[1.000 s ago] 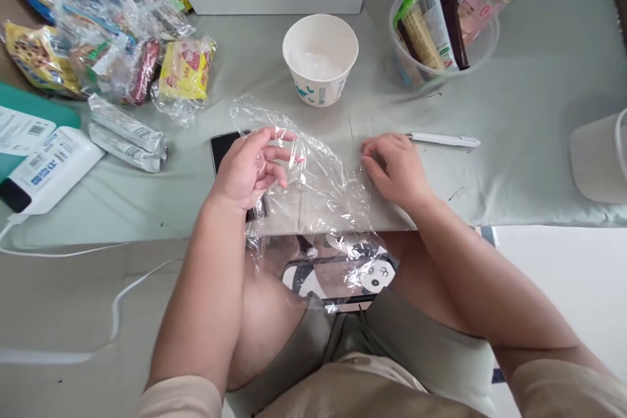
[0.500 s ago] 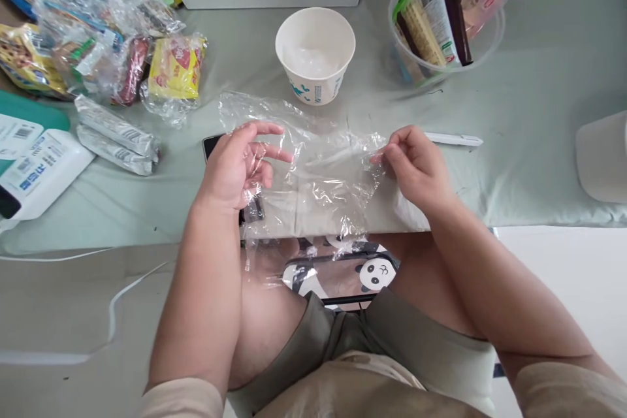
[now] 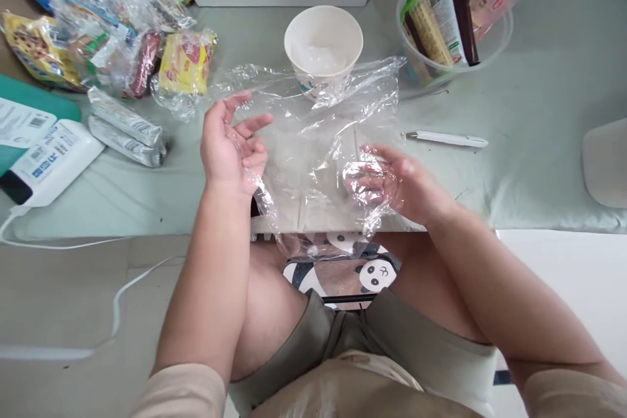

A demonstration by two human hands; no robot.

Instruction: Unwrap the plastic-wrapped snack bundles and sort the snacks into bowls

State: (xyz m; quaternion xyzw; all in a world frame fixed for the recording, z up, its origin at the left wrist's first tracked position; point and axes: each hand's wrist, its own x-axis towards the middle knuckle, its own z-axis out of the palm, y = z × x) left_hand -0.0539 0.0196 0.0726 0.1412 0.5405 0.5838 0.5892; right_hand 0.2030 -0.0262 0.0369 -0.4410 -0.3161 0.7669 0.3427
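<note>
Between my bare thighs, below the table edge, shows a panda-printed item (image 3: 318,277). Just above it, a clear plastic film (image 3: 326,134) spreads over the front of the green-covered table (image 3: 543,98), between my two hands, its nearest end hanging past the edge. My right hand (image 3: 404,184) has its fingers stretched out and slightly apart, with the film lying over them; I see them through it. My left hand (image 3: 234,147) is loosely curled, fingers spread, touching the film's other side; I cannot tell whether I pinch any of it. A dark object, mostly hidden, sits beside my left wrist.

Beyond my right hand lies a slim white tool (image 3: 450,139), and at the far right stands a white container (image 3: 607,166). To the left are a white bottle (image 3: 56,163) with a black cap and two silver packets (image 3: 127,127). Farther off, the film's far side overlaps the lower front of a white paper bowl (image 3: 323,42). A heap of wrapped snacks (image 3: 112,32) is at its left, a clear tub (image 3: 497,55) of snacks at its right.
</note>
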